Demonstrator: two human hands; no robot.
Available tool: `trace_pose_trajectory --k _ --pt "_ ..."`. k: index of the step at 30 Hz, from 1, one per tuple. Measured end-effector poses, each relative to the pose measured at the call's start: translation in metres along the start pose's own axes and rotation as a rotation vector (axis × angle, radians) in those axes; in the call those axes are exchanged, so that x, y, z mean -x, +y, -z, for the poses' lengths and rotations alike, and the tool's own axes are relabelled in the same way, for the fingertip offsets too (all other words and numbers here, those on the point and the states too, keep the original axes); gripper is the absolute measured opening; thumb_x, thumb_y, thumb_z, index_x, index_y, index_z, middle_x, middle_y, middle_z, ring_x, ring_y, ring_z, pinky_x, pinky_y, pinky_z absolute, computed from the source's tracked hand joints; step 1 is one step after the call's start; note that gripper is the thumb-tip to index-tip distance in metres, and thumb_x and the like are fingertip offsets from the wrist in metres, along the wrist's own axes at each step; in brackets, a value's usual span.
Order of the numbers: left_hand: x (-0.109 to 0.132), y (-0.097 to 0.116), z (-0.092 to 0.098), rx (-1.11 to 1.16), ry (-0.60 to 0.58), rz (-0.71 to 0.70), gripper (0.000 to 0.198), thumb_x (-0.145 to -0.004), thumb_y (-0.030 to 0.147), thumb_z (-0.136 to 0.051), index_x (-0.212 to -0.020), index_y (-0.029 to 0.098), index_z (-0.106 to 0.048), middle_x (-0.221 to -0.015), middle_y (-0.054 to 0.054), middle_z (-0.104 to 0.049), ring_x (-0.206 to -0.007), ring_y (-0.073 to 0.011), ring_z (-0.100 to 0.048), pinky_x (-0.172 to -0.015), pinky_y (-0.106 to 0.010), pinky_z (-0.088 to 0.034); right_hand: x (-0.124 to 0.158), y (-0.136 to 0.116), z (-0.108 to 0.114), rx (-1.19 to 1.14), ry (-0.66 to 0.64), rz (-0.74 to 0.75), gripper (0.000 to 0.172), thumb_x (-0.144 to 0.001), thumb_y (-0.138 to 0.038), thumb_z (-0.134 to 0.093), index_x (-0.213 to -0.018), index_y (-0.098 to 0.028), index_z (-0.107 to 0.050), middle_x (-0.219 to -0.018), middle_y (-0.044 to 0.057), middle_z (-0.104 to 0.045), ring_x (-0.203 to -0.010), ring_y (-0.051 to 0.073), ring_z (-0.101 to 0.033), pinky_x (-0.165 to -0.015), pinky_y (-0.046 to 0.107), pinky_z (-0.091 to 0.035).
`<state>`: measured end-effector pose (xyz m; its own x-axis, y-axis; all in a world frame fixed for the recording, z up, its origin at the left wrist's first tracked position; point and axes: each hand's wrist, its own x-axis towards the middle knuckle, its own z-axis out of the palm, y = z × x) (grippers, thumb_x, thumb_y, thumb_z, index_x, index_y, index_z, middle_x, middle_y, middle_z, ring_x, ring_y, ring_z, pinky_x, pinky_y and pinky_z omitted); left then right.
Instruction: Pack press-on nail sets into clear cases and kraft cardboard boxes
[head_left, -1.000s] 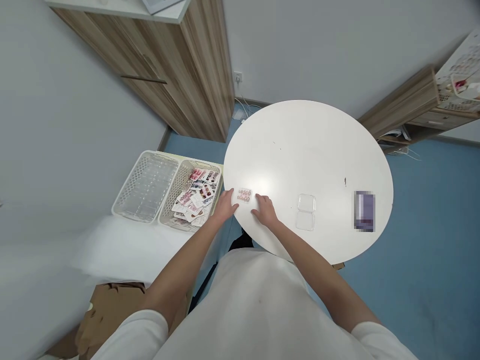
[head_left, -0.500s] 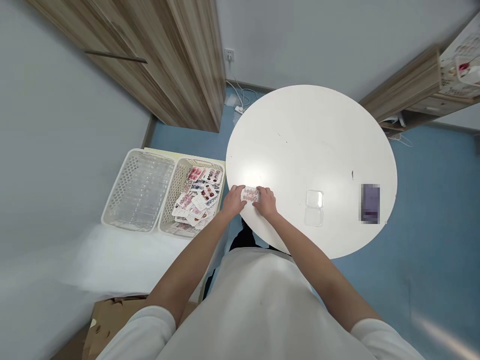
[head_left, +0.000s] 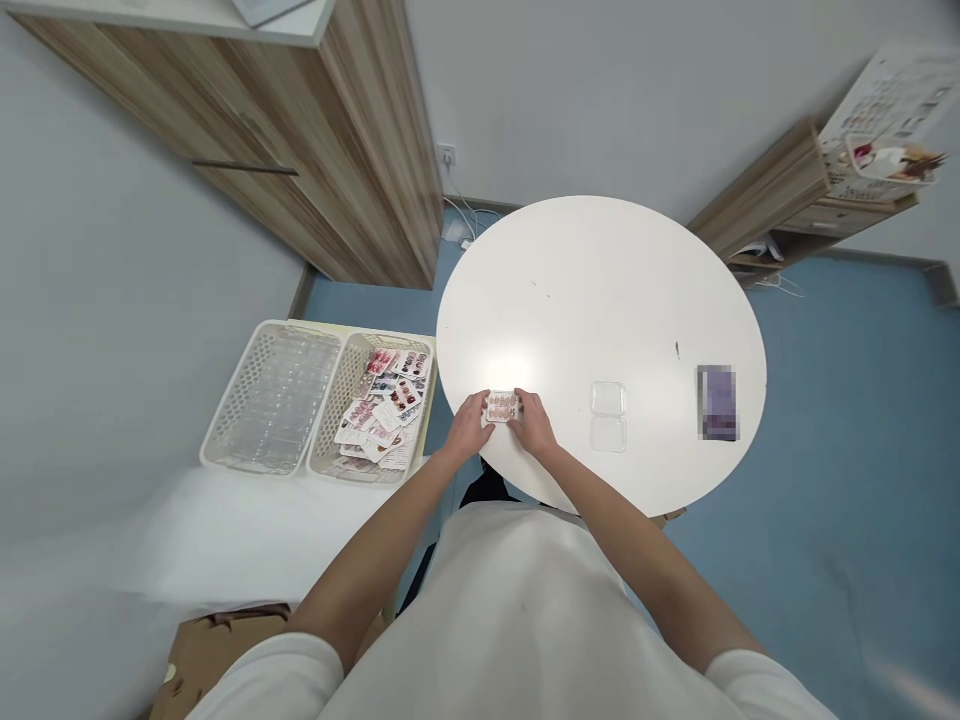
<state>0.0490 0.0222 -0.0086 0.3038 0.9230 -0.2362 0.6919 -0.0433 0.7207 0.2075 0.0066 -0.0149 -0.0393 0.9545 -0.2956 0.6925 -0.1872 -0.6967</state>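
Between my two hands is a small card of press-on nails, with rows of pinkish nails on it; a clear edge shows round it, but I cannot tell whether it sits in a case. My left hand grips its left side, fingers at the upper corner and thumb at the lower one. On the right edge, my right hand holds it in the same way. Both hands are near the front left rim of the round white table. To their right lies a clear plastic case, unfolded, its two halves flat on the table.
A blurred purple item lies at the table's right. Left of the table, one white basket holds many nail cards and another holds clear cases. A wooden cabinet stands behind; a shelf unit is at right.
The view has tilted up and shifted slightly, so the table and baskets appear moved to the left. Both hands still hold the nail card, and more of its face shows between the fingers.
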Motion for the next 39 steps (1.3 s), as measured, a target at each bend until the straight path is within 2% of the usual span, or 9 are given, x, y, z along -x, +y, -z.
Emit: trace_pose_trajectory --k 6,11,15,18,21,25,32,39 --pt "0.012 0.038 -0.040 0.053 -0.016 -0.082 0.054 -0.069 0.014 -0.053 -0.120 0.019 -0.036 -0.097 -0.005 -0.051 -0.085 -0.0167 -0.052 -0.078 -0.034 -0.045 0.047 0.030 0.040 -0.039 -0.001 -0.017 0.068 -0.071 -0.010 -0.049 -0.132 -0.024 -0.022 -0.116 0.008 -0.039 -0.104 0.019 -0.048 -0.084 0.034 -0.044" --pt "0.016 0.080 -0.079 0.056 -0.075 -0.113 0.054 -0.067 0.016 -0.058 -0.118 0.020 -0.038 -0.097 -0.004 -0.052 -0.087 -0.0167 -0.052 -0.079 -0.033 -0.045 0.081 0.075 0.075 -0.083 0.030 -0.025 0.066 -0.073 -0.011 -0.047 -0.132 -0.024 -0.021 -0.117 0.008 -0.040 -0.104 0.019 -0.047 -0.083 0.034 -0.045" --pt "0.014 0.105 -0.105 -0.022 -0.129 -0.098 0.054 -0.066 0.019 -0.061 -0.116 0.020 -0.040 -0.097 -0.005 -0.053 -0.088 -0.0183 -0.052 -0.078 -0.035 -0.045 0.094 0.113 0.099 -0.092 0.019 0.009 0.063 -0.073 -0.016 -0.050 -0.130 -0.024 -0.026 -0.115 0.007 -0.043 -0.103 0.021 -0.047 -0.083 0.037 -0.045" --pt "0.008 0.118 -0.118 -0.084 -0.156 -0.087 0.053 -0.066 0.022 -0.063 -0.114 0.020 -0.041 -0.099 -0.006 -0.052 -0.091 -0.0206 -0.052 -0.078 -0.037 -0.044 0.093 0.135 0.114 -0.044 0.025 0.075 0.061 -0.071 -0.019 -0.056 -0.127 -0.023 -0.032 -0.113 0.009 -0.045 -0.105 0.025 -0.045 -0.086 0.043 -0.041" --pt "0.001 0.125 -0.127 -0.119 -0.167 -0.067 0.053 -0.066 0.024 -0.064 -0.114 0.021 -0.042 -0.103 -0.007 -0.051 -0.094 -0.0217 -0.051 -0.079 -0.038 -0.044 0.084 0.151 0.126 0.014 0.026 0.135 0.061 -0.067 -0.023 -0.061 -0.123 -0.021 -0.038 -0.115 0.011 -0.043 -0.108 0.028 -0.041 -0.088 0.045 -0.039" --pt "-0.009 0.129 -0.134 -0.151 -0.167 -0.031 0.054 -0.065 0.023 -0.064 -0.114 0.021 -0.041 -0.108 -0.007 -0.049 -0.099 -0.0224 -0.049 -0.083 -0.038 -0.043 0.069 0.163 0.136 0.042 -0.040 0.166 0.062 -0.066 -0.026 -0.064 -0.122 -0.023 -0.039 -0.117 0.010 -0.042 -0.108 0.027 -0.041 -0.087 0.045 -0.039" --pt "-0.012 0.127 -0.143 -0.203 -0.175 -0.001 0.055 -0.067 0.020 -0.063 -0.117 0.022 -0.040 -0.109 -0.007 -0.050 -0.101 -0.0233 -0.048 -0.084 -0.039 -0.042 0.061 0.172 0.134 0.080 -0.088 0.220 0.061 -0.067 -0.027 -0.065 -0.123 -0.023 -0.039 -0.115 0.009 -0.048 -0.105 0.027 -0.042 -0.086 0.043 -0.038" --pt "-0.006 0.129 -0.143 -0.242 -0.156 -0.001 0.057 -0.073 0.020 -0.056 -0.125 0.024 -0.034 -0.114 -0.008 -0.049 -0.105 -0.0227 -0.046 -0.086 -0.039 -0.041 0.057 0.173 0.134 0.116 -0.109 0.252 0.062 -0.067 -0.029 -0.067 -0.122 -0.023 -0.041 -0.114 0.008 -0.049 -0.102 0.026 -0.044 -0.084 0.041 -0.040"
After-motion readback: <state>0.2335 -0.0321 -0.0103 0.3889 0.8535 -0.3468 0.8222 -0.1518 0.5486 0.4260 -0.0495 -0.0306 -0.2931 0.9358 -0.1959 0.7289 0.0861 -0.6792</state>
